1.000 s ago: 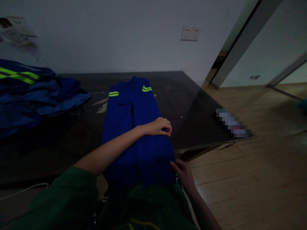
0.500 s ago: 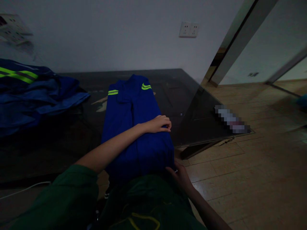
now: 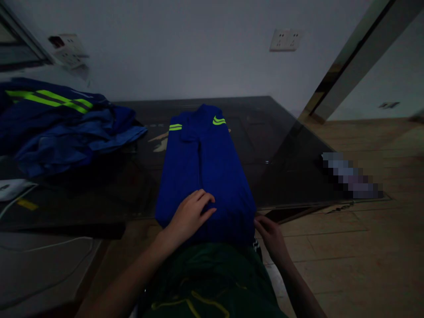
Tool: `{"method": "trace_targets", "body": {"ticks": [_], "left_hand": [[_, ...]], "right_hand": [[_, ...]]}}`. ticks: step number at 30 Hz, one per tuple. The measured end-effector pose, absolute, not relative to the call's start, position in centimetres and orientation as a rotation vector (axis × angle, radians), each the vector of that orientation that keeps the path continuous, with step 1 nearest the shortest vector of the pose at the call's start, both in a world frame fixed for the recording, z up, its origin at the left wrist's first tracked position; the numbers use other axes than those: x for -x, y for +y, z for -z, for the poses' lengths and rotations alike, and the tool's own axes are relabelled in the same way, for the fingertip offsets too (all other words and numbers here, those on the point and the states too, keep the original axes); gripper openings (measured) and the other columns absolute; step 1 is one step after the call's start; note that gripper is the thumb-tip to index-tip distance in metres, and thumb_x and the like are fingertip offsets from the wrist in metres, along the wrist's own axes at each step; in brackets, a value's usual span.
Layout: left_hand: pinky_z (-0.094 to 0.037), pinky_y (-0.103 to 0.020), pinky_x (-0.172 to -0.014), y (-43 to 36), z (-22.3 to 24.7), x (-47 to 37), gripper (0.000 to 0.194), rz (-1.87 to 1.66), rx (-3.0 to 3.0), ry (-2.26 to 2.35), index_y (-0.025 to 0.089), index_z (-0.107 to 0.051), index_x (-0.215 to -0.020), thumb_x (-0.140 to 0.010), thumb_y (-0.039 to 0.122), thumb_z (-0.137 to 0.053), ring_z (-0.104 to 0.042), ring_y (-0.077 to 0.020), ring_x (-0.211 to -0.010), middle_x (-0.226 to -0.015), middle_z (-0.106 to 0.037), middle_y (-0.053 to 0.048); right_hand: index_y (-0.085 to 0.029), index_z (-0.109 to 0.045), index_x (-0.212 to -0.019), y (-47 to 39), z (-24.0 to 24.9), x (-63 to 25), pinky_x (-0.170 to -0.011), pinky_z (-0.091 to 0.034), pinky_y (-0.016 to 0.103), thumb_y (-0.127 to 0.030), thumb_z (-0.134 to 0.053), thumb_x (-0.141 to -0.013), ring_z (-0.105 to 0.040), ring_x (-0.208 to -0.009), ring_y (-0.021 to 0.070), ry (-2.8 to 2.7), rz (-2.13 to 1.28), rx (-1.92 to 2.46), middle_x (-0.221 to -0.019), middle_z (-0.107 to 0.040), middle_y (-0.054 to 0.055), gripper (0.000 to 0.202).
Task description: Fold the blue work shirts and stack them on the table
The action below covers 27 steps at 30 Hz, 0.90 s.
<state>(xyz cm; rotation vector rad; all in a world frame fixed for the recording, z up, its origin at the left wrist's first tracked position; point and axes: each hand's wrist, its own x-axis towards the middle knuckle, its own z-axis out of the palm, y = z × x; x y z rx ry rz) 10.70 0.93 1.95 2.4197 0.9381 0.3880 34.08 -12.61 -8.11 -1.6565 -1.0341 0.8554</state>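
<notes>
A blue jacket (image 3: 218, 163) with yellow-green stripes at both shoulders lies in a long, narrow shape, its collar toward the wall. Its near end hangs over the table's front edge against my green top. On the jacket's lower front rests my left hand (image 3: 192, 214), fingers loosely bent and thumb apart, with nothing gripped. At the near right side, my right hand (image 3: 270, 232) has its fingers closed on the jacket's edge; the fingertips are partly hidden.
Crumpled blue garments (image 3: 73, 128) with similar stripes are heaped on the dark table (image 3: 285, 176) at left. A white device (image 3: 13, 189) with a cable lies before them. A blurred-out item (image 3: 351, 176) sits at the right corner. Wall sockets (image 3: 285, 39) are behind.
My left hand has drawn back from the jacket's right side to its lower middle. My right hand stays at the near right edge. The view has shifted left.
</notes>
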Motion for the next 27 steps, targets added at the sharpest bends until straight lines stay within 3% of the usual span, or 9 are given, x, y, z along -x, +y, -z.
{"method": "trace_targets", "body": {"ticks": [6, 9, 13, 16, 21, 27], "left_hand": [[-0.045, -0.03, -0.084, 0.6, -0.7, -10.1, 0.012, -0.559, -2.412, 0.895, 0.025, -0.058, -0.1, -0.089, 0.021, -0.057, -0.056, -0.0183, -0.097, -0.1, -0.061, -0.003], [-0.045, -0.031, -0.082, -0.3, -1.3, -9.3, 0.005, -0.574, -2.438, 1.194, 0.022, -0.056, -0.094, -0.089, 0.021, -0.054, -0.057, -0.019, -0.093, -0.095, -0.06, -0.003], [-0.044, -0.032, -0.072, -0.7, -2.2, -8.9, 0.022, -0.308, -2.474, 1.544, 0.02, -0.053, -0.078, -0.091, 0.037, -0.051, -0.059, -0.0212, -0.082, -0.081, -0.06, -0.003], [-0.042, -0.032, -0.07, -0.2, -2.9, -9.5, 0.025, -0.133, -2.504, 1.574, 0.019, -0.054, -0.075, -0.093, 0.036, -0.046, -0.061, -0.021, -0.08, -0.08, -0.063, -0.004], [-0.04, -0.031, -0.07, 0.4, -3.9, -10.2, 0.021, -0.039, -2.556, 1.526, 0.019, -0.057, -0.077, -0.092, 0.023, -0.043, -0.062, -0.0205, -0.08, -0.083, -0.065, -0.005], [-0.037, -0.029, -0.067, 0.3, -4.5, -10.1, 0.02, -0.261, -2.525, 1.508, 0.02, -0.054, -0.074, -0.091, 0.023, -0.044, -0.06, -0.017, -0.075, -0.08, -0.063, -0.001]], "right_hand": [[-0.017, -0.065, -0.07, -13.3, 8.4, -35.0, -0.064, -0.05, 0.029, -0.052, -0.066, -0.073, -0.063, -0.068, 0.0201, -1.045, -0.775, 1.715, -0.069, -0.066, 0.004, 0.036], [-0.018, -0.064, -0.071, -13.7, 7.6, -35.3, -0.065, -0.051, 0.028, -0.051, -0.066, -0.074, -0.064, -0.069, 0.0199, -1.038, -0.637, 1.73, -0.07, -0.067, 0.004, 0.034], [-0.019, -0.064, -0.077, -13.8, 4.5, -34.6, -0.065, -0.05, 0.026, -0.045, -0.064, -0.08, -0.064, -0.068, 0.0177, -1.067, -0.438, 1.723, -0.074, -0.067, 0.003, 0.026], [-0.021, -0.063, -0.079, -12.2, 1.7, -33.0, -0.062, -0.048, 0.025, -0.039, -0.062, -0.084, -0.062, -0.064, 0.0156, -1.195, -0.354, 1.653, -0.073, -0.065, 0.002, 0.019], [-0.021, -0.063, -0.085, -7.3, -0.3, -30.6, -0.072, -0.049, 0.028, -0.026, -0.054, -0.089, -0.062, -0.077, 0.0166, -1.597, -0.272, 1.447, -0.082, -0.066, 0.004, 0.011], [-0.021, -0.063, -0.088, -4.7, 1.1, -30.1, -0.083, -0.046, 0.033, -0.021, -0.052, -0.091, -0.06, -0.089, 0.0189, -1.757, -0.271, 1.498, -0.09, -0.065, 0.005, 0.012]]}}
